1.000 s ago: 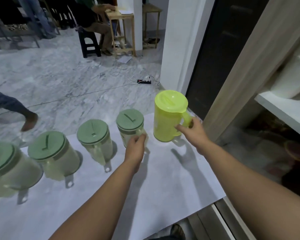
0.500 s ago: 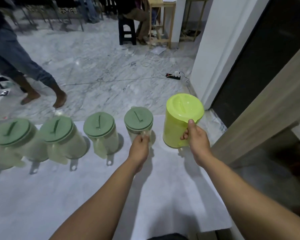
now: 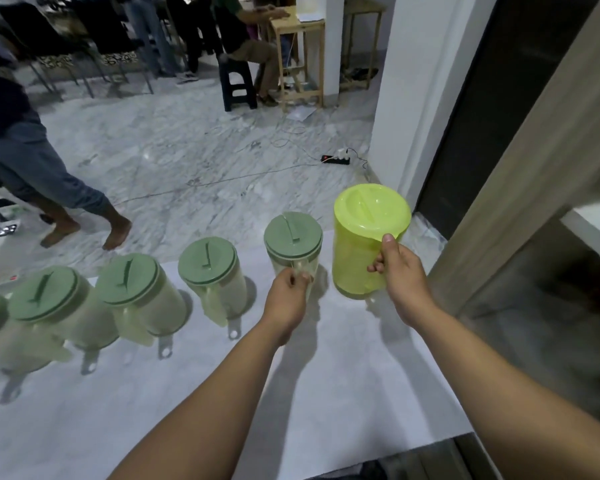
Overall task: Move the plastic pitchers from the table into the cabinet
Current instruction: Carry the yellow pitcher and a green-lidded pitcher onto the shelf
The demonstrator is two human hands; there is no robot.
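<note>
White table (image 3: pixel 343 393): hands grip 2 pitcher handles, yellow pitcher (image 3: pixel 362 244), green-lidded pitcher (image 3: pixel 293 247).

The scene is lit dimly from overhead and behind; long soft shadows are thrown forward across the white table (image 3: pixel 343 393); the pitchers at the left edge (image 3: pixel 21 320) are smeared and stretched by wide-angle distortion; the cabinet interior (image 3: pixel 551 306) is left dark and blurred.

Grey marble floor (image 3: pixel 194 157), white pillar (image 3: pixel 406 98), wooden stand (image 3: pixel 298 57).

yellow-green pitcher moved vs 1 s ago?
Yes. The yellow-green pitcher now tilts, base lifting off the table, in the right hand.
</note>
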